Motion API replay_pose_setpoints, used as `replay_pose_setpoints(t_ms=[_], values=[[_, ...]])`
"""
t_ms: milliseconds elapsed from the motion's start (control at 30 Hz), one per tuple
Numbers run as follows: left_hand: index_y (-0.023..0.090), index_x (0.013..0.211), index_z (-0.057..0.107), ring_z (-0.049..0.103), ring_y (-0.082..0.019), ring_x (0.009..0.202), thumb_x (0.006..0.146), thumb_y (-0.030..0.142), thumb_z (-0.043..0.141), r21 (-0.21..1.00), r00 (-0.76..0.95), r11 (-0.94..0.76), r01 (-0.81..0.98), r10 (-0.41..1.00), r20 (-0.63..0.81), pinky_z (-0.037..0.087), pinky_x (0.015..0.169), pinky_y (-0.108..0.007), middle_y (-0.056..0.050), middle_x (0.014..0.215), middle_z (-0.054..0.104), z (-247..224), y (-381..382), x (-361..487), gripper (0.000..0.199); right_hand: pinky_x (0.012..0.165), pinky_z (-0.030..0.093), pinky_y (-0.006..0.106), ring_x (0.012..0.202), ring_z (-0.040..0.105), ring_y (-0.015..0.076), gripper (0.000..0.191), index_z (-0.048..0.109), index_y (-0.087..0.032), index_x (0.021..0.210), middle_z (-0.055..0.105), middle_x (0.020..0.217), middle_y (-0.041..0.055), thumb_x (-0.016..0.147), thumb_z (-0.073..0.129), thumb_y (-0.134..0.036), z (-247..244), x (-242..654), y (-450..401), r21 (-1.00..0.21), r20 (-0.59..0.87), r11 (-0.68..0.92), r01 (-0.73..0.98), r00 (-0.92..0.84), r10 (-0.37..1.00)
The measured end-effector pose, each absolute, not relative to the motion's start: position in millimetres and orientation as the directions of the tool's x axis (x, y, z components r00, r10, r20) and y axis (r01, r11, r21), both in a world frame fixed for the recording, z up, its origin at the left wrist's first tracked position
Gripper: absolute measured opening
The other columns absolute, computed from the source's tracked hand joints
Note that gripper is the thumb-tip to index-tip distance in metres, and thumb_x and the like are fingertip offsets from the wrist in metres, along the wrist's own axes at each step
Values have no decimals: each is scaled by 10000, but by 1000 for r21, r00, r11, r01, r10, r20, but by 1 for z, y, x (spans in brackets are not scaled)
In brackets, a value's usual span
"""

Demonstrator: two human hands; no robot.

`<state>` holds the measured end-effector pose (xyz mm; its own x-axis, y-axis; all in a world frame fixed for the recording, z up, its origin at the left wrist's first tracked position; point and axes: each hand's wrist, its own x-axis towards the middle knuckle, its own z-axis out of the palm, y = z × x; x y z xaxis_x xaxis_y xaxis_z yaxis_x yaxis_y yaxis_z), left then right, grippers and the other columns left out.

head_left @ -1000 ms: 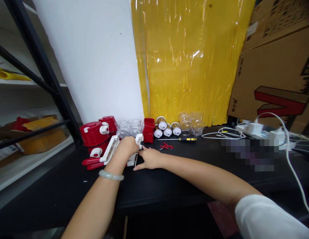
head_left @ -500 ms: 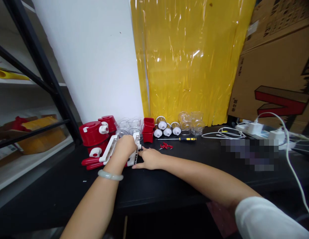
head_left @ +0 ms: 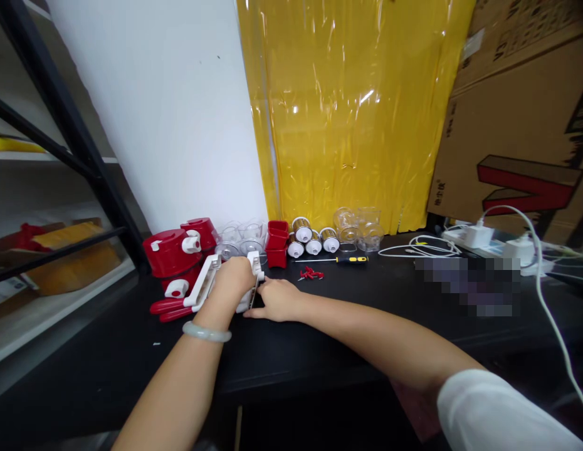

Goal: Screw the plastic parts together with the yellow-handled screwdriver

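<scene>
- two hands meet at the white part on the table's left-hand half; barely a change from half a second ago, so the work there goes on in one spot.
- left hand curls over its top, fingers hidden, so i can't tell its grip; right hand pinches the right end, thumb in front.
- red handles poke out on the left, over a black table.
- further back now: little red pieces, a screwdriver, then stacked white-ended drums.
- behind it all, a yellow plastic curtain, with a big carton off right.
</scene>
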<state>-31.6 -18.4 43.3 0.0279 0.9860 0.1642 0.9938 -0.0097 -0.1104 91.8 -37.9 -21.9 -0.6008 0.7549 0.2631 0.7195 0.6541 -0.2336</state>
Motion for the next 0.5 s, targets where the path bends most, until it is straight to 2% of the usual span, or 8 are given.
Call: replay_pose_setpoints(t_ms=[100, 500], values=[[47, 1097, 758, 717, -351, 1032, 850, 246, 534, -145, 39, -18, 989, 988, 146, 556, 831, -368, -262, 1063, 744, 43, -17, -32, 388, 881, 553, 437, 1070, 691, 329, 630, 734, -132, 1063, 729, 1136, 193, 871, 557, -705, -22, 90, -38, -207, 264, 656, 725, -605, 751], [62, 1113, 753, 706, -346, 1063, 878, 283, 538, -136, 38, -22, 990, 993, 116, 535, 861, -360, -255, 1121, 735, 45, -18, -30, 388, 856, 550, 438, 1043, 699, 343, 674, 730, -115, 1054, 734, 1102, 194, 891, 498, -727, -28, 92, -35, -165, 298, 677, 717, -618, 728]])
